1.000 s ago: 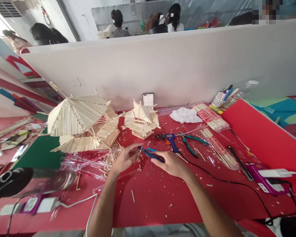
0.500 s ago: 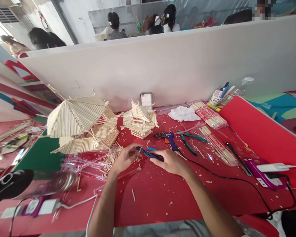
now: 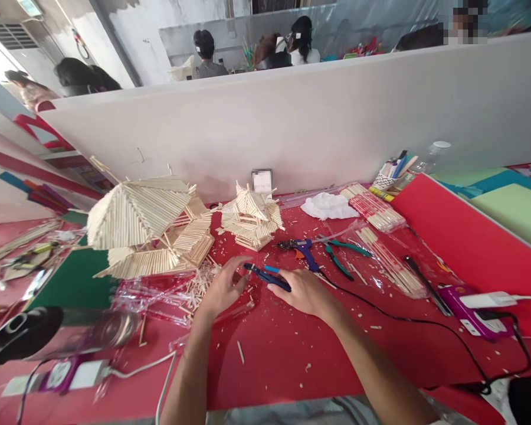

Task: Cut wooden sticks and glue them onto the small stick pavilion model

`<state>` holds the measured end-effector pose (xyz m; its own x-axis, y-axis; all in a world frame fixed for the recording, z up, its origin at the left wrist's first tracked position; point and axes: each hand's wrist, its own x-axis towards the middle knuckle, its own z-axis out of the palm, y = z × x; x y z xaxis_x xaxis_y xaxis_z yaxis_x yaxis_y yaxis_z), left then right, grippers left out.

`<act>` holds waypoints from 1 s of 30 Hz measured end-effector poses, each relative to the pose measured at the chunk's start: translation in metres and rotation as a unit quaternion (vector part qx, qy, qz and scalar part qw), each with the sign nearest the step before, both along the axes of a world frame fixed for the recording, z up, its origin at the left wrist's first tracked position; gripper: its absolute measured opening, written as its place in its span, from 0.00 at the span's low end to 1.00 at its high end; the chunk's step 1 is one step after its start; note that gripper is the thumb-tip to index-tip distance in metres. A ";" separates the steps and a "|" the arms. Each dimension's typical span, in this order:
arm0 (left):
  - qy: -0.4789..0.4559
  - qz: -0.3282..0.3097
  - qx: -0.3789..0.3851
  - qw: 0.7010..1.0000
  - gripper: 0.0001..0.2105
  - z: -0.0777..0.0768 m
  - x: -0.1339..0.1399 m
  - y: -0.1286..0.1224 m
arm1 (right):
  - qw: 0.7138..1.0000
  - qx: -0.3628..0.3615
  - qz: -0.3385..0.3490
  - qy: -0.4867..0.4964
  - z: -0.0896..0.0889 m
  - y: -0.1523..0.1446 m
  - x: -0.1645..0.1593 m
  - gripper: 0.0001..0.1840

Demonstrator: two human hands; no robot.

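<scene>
The left forearm (image 3: 192,354) and the right forearm (image 3: 371,360) reach in over the near edge of the red tabletop (image 3: 287,360) and slant inward, so that the hands face each other around its middle. The right hand (image 3: 307,290) lies back upward, its fingers pointing left; thumb and fingers are closed about the handles of the slim dark-blue pliers (image 3: 269,276), whose nose points left and slightly toward the far edge. The spread of the handles is hard to make out. The left hand (image 3: 223,288) tilts up and inward beside that nose, its fingers curled and its thumb below them; whether it pinches a small piece or touches the tool cannot be told.

Just beside the left hand is a loose heap of pale wooden stick scraps (image 3: 199,289). Toward the far edge, beyond the hands, stands the small tiered pavilion of pale sticks (image 3: 252,219); the larger stick pavilion (image 3: 135,215) stands nearer the left edge. Just beyond the right hand lie the blue glue gun with an orange trigger (image 3: 308,255) and the green-handled pliers (image 3: 337,262).
</scene>
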<state>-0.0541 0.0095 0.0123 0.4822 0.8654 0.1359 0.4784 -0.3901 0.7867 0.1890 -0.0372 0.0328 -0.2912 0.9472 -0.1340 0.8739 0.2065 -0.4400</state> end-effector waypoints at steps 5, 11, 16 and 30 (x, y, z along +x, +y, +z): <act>0.037 -0.029 0.083 0.995 0.22 -0.001 -0.001 -0.001 | 0.997 0.011 0.008 -0.081 -0.004 0.001 -0.006 0.27; 0.023 -0.058 0.106 0.992 0.20 -0.001 -0.002 0.001 | 0.992 0.018 0.026 -0.124 -0.006 0.003 -0.014 0.29; 0.018 -0.045 0.112 0.993 0.13 0.001 -0.005 0.001 | 0.991 0.018 0.030 -0.127 -0.009 0.001 -0.012 0.28; 0.024 -0.066 0.123 0.990 0.12 -0.005 -0.007 0.005 | 0.991 0.016 0.030 -0.132 -0.014 0.002 -0.015 0.30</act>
<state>-0.0610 0.0149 0.0069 0.6001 0.7377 0.3093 0.4448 -0.6291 0.6375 0.1736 -0.0353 0.0193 -0.3063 0.9340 -0.1840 0.9434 0.2720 -0.1896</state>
